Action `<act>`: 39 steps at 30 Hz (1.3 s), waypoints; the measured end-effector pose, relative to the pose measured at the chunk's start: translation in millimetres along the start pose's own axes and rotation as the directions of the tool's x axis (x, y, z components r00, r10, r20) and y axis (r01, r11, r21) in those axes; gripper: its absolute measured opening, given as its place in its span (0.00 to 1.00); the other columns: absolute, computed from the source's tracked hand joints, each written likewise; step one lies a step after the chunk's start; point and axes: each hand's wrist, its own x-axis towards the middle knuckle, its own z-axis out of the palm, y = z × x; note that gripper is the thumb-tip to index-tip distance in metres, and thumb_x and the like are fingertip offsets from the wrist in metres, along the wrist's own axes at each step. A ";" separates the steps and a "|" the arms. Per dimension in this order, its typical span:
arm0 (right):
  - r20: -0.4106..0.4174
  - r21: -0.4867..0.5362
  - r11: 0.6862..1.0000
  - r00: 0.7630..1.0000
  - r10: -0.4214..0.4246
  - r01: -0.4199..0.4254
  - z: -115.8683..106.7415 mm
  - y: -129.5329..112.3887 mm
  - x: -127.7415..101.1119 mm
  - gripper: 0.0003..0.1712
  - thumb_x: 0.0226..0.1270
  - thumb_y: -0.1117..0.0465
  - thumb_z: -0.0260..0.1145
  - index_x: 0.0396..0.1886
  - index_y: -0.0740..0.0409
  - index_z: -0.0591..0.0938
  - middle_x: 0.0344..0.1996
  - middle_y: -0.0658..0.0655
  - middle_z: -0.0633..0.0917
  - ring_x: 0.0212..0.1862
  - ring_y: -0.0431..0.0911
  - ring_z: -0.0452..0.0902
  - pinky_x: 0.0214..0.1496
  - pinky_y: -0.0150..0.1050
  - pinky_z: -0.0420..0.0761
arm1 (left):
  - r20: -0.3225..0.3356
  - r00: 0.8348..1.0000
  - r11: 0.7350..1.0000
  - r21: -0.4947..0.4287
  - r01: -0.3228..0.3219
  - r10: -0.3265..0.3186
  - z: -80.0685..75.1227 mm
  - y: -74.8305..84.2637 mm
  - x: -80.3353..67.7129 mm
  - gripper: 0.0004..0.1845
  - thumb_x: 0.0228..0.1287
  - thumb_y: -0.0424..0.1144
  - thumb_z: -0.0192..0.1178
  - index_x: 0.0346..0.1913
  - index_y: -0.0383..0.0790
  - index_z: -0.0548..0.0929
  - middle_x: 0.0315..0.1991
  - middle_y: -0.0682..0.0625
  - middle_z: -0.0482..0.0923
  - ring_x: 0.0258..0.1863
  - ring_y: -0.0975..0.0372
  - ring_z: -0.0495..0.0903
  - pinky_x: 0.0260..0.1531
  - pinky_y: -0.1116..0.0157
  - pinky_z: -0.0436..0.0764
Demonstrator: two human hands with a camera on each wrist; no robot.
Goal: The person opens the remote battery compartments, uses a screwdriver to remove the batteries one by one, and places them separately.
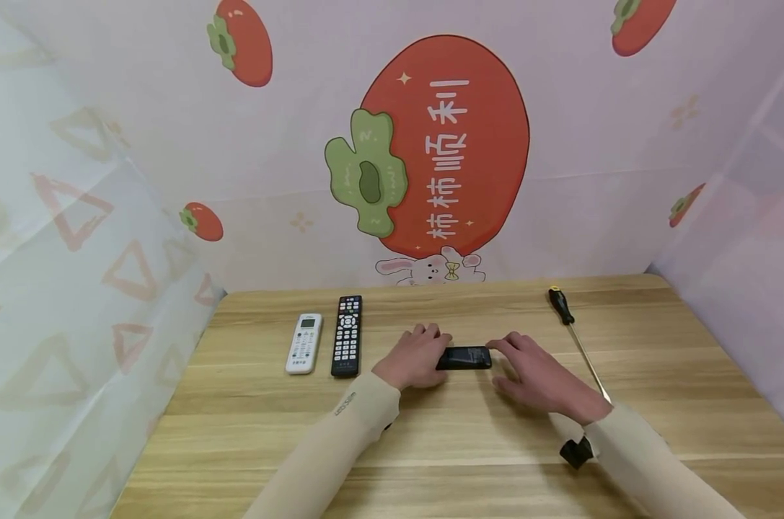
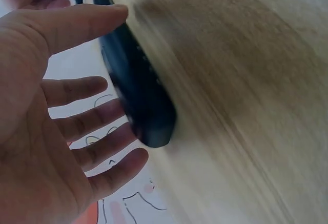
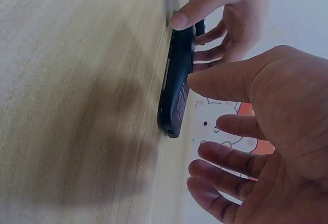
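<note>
Pale cloth (image 1: 268,158) printed with red persimmons hangs behind a wood-grain tabletop (image 1: 430,454). Near the middle of that surface, between the person's two hands, lies a dark gadget (image 1: 464,357), its long side running left to right. Its left end sits within the left hand (image 1: 417,357), whose fingers are loosely extended at the far side with the thumb at the near side; how firmly they press, if at all, cannot be told. The right hand (image 1: 531,371) is at the other end, thumb and fingers spread apart and holding nothing, the thumb tip close to the casing. Off to the left are a white remote (image 1: 304,344) and a black remote (image 1: 347,336); to the right is a screwdriver (image 1: 579,343). The gadget should prove light and stiff, its smooth shell rather slippery and likely to scuff if dropped. Thumb on the near edge and fingers on the far one, pinching lightly across the narrow width, looks the surest hold
</note>
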 end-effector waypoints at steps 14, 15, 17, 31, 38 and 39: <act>0.011 0.013 1.000 1.000 0.001 -0.001 -1.0 -0.1 -1.0 0.32 0.65 0.59 0.74 0.66 0.63 0.75 0.52 0.61 0.78 0.51 0.50 0.75 0.52 0.51 0.79 | 0.033 0.999 0.999 -0.031 0.014 -0.013 1.0 0.1 9.4 0.18 0.64 0.44 0.69 0.56 0.44 0.84 0.47 0.51 0.74 0.45 0.58 0.70 0.49 0.59 0.76; 0.010 0.013 1.000 1.000 0.001 -0.001 -1.3 -0.4 -0.8 0.32 0.65 0.59 0.74 0.66 0.63 0.75 0.52 0.61 0.78 0.51 0.50 0.75 0.52 0.51 0.79 | 0.034 0.999 1.000 -0.026 0.011 -0.011 1.0 0.3 9.2 0.17 0.65 0.43 0.68 0.55 0.44 0.84 0.46 0.51 0.74 0.45 0.58 0.70 0.49 0.59 0.76; 0.005 0.013 1.000 1.000 -0.001 0.001 -2.0 -1.0 -0.3 0.33 0.65 0.59 0.74 0.66 0.64 0.75 0.52 0.61 0.78 0.51 0.51 0.75 0.53 0.51 0.79 | 0.037 0.999 1.000 -0.013 0.006 -0.006 1.2 1.0 9.0 0.16 0.66 0.44 0.68 0.54 0.44 0.85 0.46 0.51 0.74 0.44 0.58 0.70 0.48 0.58 0.76; -0.014 0.047 0.999 1.000 0.019 -0.018 -8.4 -1.7 4.1 0.35 0.65 0.60 0.74 0.68 0.68 0.72 0.53 0.63 0.78 0.54 0.56 0.77 0.54 0.53 0.80 | -0.031 0.989 0.989 -0.033 0.141 -0.142 -7.6 2.2 12.5 0.20 0.70 0.47 0.64 0.58 0.38 0.81 0.50 0.44 0.76 0.46 0.53 0.75 0.43 0.53 0.79; -0.004 0.064 0.998 1.000 0.024 -0.024 -7.9 0.1 6.3 0.36 0.65 0.60 0.74 0.68 0.67 0.71 0.53 0.63 0.77 0.54 0.56 0.77 0.54 0.53 0.80 | -0.062 0.963 0.958 -0.136 0.252 -0.263 -10.9 6.5 20.0 0.23 0.69 0.49 0.64 0.56 0.33 0.80 0.44 0.42 0.77 0.41 0.53 0.76 0.40 0.53 0.78; -0.002 0.066 0.998 1.000 0.025 -0.025 -7.7 0.0 6.9 0.36 0.65 0.59 0.74 0.68 0.67 0.71 0.53 0.63 0.77 0.54 0.56 0.77 0.54 0.53 0.80 | -0.065 0.959 0.952 -0.151 0.265 -0.277 -10.7 7.3 21.4 0.24 0.68 0.49 0.64 0.56 0.33 0.81 0.44 0.42 0.77 0.40 0.53 0.76 0.40 0.53 0.78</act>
